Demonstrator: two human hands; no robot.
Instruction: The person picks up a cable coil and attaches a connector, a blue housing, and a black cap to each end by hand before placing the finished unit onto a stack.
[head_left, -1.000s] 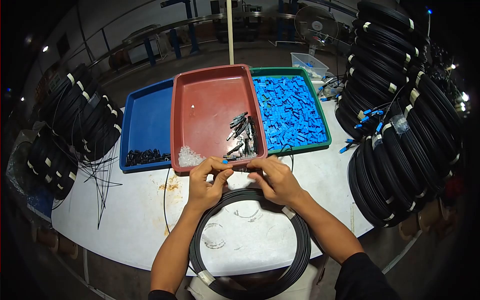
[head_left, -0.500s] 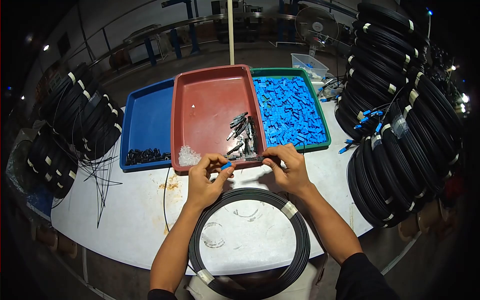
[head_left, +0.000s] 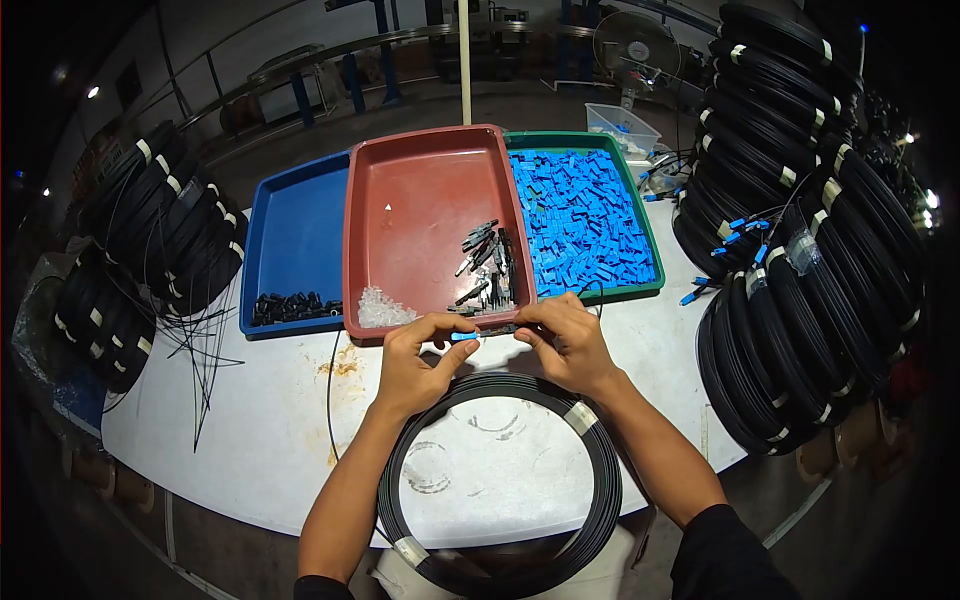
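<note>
The small blue plastic connector piece [head_left: 462, 337] is pinched between thumb and forefinger of the left hand [head_left: 412, 362], just off the near rim of the red plastic tray [head_left: 346, 250]. The right hand [head_left: 566, 342], half a second ago at that rim, has drawn in, fingertips clamped on a thin dark part [head_left: 500, 328] that now nearly meets the blue piece. The black cable coil [head_left: 607, 480] lies at the near edge of the white table [head_left: 250, 430].

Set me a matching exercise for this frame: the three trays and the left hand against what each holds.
1 red tray
2 blue tray
3 green tray
4 left hand

a small blue piece
b heap of blue pieces
c black parts
d grey parts and clear pieces

Pairs: 1-d, 2-c, 3-b, 4-a
</note>
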